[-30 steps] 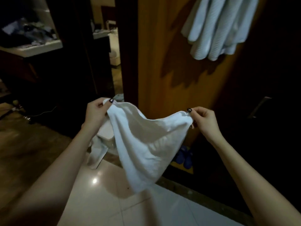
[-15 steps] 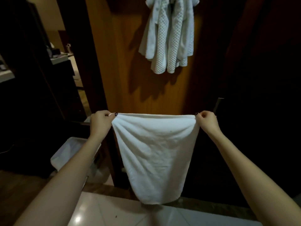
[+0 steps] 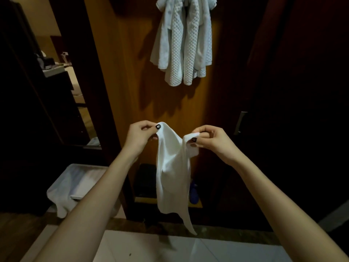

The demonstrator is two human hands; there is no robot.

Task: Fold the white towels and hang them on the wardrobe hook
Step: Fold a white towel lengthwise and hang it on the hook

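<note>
A small white towel (image 3: 172, 173) hangs in front of me, folded lengthwise between its two top corners. My left hand (image 3: 139, 136) pinches one top corner and my right hand (image 3: 209, 141) pinches the other, the two hands close together at chest height. Above them, several white waffle-textured towels (image 3: 184, 44) hang bunched on the orange-brown wardrobe panel (image 3: 124, 76); the hook itself is hidden by them.
A white bin with a liner (image 3: 75, 186) stands on the floor at lower left. A dark door with a metal handle (image 3: 239, 122) is at the right. Blue shoes (image 3: 193, 193) sit low in the wardrobe, behind the towel. Pale floor tiles (image 3: 170, 248) lie below.
My hands have come together, bringing the towel's top corners near each other, so the spread towel now hangs doubled and narrow.
</note>
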